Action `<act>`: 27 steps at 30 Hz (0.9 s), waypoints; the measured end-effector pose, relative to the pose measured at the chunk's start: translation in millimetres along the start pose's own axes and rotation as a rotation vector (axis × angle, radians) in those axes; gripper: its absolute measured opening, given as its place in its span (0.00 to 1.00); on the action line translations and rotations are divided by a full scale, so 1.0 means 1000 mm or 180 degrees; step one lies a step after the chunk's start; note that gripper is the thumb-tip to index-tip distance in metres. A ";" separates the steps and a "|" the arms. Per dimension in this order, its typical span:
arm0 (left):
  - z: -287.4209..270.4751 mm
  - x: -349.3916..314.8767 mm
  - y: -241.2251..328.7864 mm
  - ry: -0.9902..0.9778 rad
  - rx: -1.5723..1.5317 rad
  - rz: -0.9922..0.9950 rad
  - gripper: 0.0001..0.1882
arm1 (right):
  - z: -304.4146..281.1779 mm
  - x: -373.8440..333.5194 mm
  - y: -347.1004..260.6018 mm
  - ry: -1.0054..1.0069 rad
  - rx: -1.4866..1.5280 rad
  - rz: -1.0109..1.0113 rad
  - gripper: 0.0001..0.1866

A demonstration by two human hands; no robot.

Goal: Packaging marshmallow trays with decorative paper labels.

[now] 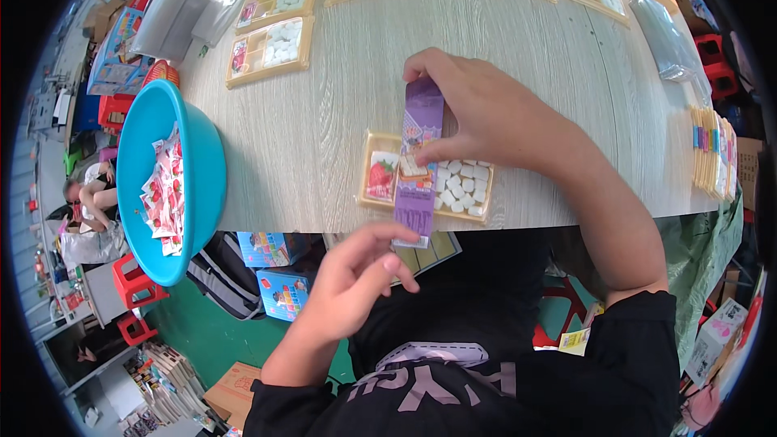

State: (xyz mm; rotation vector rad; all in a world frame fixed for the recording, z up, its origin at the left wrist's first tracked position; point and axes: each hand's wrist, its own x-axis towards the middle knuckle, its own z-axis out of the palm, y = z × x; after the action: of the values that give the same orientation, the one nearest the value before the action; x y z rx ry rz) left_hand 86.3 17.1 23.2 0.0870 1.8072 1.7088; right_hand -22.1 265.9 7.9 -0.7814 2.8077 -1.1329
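Head view: a long purple packet (422, 117) is held over a divided tray (363, 182), near the front edge of the table (324, 137).
Right hand (477, 109): the packet's far end is clamped by the fingertips and the thumb is laid on its printed face; how firmly cannot be told.
Left hand (344, 287): thumb and index finger are held apart, the rest curled; the index fingertip is placed at the packet's near end, though contact cannot be confirmed.
Near end, risk: it is seen past the table edge; were the right grip loosened, the packet could be tipped off.
White pieces (461, 188), risk: they could be jostled or spilled if the packet were pressed down or swept rightward.
Strawberry sachet (380, 176), risk: it could be dragged out of place if caught by the packet's left edge.
Tray, risk: being set close to the edge, it could be pulled over by a tug toward the body.
Packet axis: it is run from far to near, across the tray's length, the far end leaned slightly right.
Packet facing: the printed side is turned up.
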 end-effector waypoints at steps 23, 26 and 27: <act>0.015 -0.014 -0.075 0.1403 -0.1705 0.0354 0.22 | 0.025 -0.013 -0.047 -0.0868 0.0095 -0.0511 0.35; 0.015 -0.014 -0.070 0.1183 -0.1814 0.0216 0.25 | 0.037 -0.022 -0.049 -0.0815 0.0040 -0.0624 0.35; 0.015 -0.013 -0.066 0.1160 -0.1650 0.0185 0.25 | 0.041 -0.024 -0.050 -0.0712 0.0003 -0.0701 0.35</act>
State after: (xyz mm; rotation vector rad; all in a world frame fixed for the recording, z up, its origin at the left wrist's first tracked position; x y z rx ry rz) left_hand 127.8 14.3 -31.3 -0.4178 1.5448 2.2945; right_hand 29.3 219.8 7.0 -1.1617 2.5865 -0.9982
